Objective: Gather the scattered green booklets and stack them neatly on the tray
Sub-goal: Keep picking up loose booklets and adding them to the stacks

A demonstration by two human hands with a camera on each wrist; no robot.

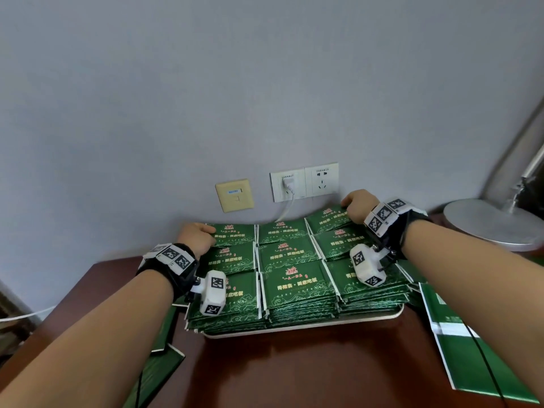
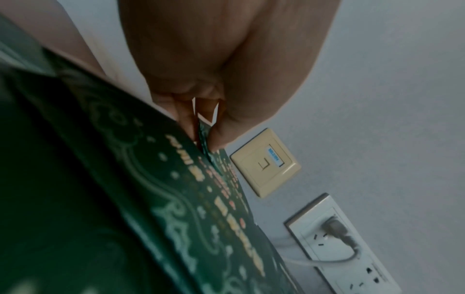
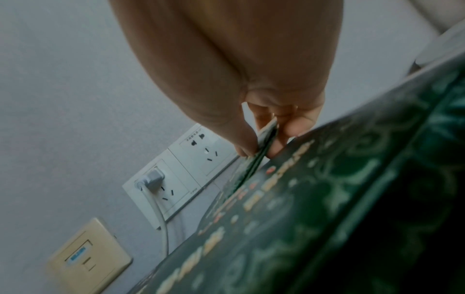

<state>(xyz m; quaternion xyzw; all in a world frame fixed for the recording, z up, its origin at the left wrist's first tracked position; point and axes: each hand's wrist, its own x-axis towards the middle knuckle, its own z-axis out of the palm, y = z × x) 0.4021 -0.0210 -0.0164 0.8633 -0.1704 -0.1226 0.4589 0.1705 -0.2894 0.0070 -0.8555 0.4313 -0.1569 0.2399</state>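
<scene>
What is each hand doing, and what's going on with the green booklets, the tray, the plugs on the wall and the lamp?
left hand: pinches a far-left booklet's edge.
right hand: pinches a far-right booklet's edge.
green booklets: stacked in rows on the tray.
loose booklets: lying on the table, off the tray.
tray: on the table, full.
left socket: plug in.
right socket: nothing plugged in.
lamp base: standing on the table.

Wall sockets (image 1: 304, 184), lamp base (image 1: 488, 223).

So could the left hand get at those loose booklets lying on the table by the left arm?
Probably not right now: the left hand is pinching a booklet at the far left of the tray; the loose booklets lie uncovered.
</scene>
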